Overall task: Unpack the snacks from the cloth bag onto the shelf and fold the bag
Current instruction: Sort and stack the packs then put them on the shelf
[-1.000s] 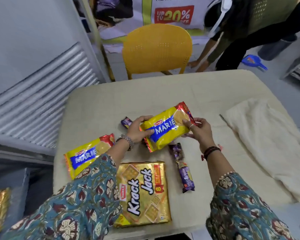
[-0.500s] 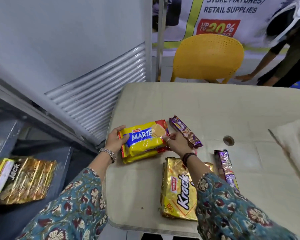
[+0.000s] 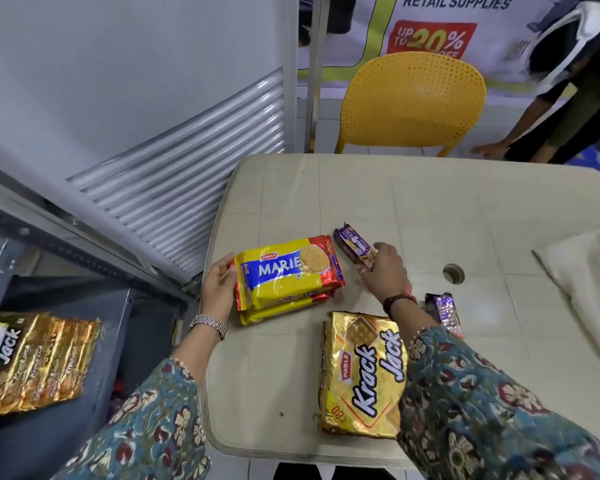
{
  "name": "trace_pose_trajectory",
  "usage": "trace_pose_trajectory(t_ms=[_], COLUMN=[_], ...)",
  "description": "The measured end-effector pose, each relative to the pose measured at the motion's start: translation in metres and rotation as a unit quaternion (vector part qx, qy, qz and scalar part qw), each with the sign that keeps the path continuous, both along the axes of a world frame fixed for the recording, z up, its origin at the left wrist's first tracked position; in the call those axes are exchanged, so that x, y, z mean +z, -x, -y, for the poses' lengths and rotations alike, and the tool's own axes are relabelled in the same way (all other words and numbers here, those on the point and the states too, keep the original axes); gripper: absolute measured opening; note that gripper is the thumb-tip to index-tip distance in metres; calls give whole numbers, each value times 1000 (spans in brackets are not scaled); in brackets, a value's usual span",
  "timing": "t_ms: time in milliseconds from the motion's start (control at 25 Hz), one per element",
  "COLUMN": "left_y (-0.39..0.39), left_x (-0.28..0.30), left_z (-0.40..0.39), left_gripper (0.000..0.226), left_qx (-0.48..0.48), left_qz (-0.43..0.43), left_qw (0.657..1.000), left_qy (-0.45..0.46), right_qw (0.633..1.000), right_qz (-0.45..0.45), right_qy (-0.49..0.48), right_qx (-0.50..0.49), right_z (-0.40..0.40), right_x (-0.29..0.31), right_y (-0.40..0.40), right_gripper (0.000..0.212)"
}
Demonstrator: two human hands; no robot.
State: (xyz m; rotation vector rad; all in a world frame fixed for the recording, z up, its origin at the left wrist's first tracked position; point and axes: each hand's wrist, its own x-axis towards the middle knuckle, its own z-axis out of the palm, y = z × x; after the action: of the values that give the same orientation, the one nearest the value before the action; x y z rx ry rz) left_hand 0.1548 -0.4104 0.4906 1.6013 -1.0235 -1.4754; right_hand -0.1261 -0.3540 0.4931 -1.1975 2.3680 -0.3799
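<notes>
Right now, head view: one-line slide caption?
Left hand holds stacked Marie packs on the table; right hand reaches the purple biscuit pack.

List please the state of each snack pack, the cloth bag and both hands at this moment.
Marie packs: two stacked on table, sealed.
Left hand: holds the stack's left end.
Right hand: touches purple Hide & Seek pack.
Second purple pack: lying flat.
Krack Jack pack: on table.
Shelf Krack Jack pack: already placed.
Cloth bag: unfolded.

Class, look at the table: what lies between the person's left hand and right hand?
In the head view, the two stacked Marie biscuit packs lie between the left hand, which holds their end, and the right hand, at the purple Hide & Seek pack.
</notes>
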Motion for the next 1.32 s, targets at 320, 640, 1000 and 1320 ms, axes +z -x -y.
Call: trace_pose_trajectory(t_ms=[320,640,1000,1320], left_y=[-10,-11,-12,-12], left_x=[-25,-59,-63,-61], left_z=[-51,-112,-125,-125], left_gripper=[34,62,90,93], left_qx=[-3,-148,-233,-261], left_qz=[126,272,328,356], left_qw=[991,950,915,897], left_qy=[40,30,30,24], right_qw=[995,994,972,979], right_qz=[-59,-12,-12,-12], right_qy=[-78,-15,4,-82], right_qx=[26,-108,-233,-187], right_z=[7,-46,-176,-180], right_x=[-29,16,39,19], right_y=[17,43,76,80], right_gripper=[36,52,48,44])
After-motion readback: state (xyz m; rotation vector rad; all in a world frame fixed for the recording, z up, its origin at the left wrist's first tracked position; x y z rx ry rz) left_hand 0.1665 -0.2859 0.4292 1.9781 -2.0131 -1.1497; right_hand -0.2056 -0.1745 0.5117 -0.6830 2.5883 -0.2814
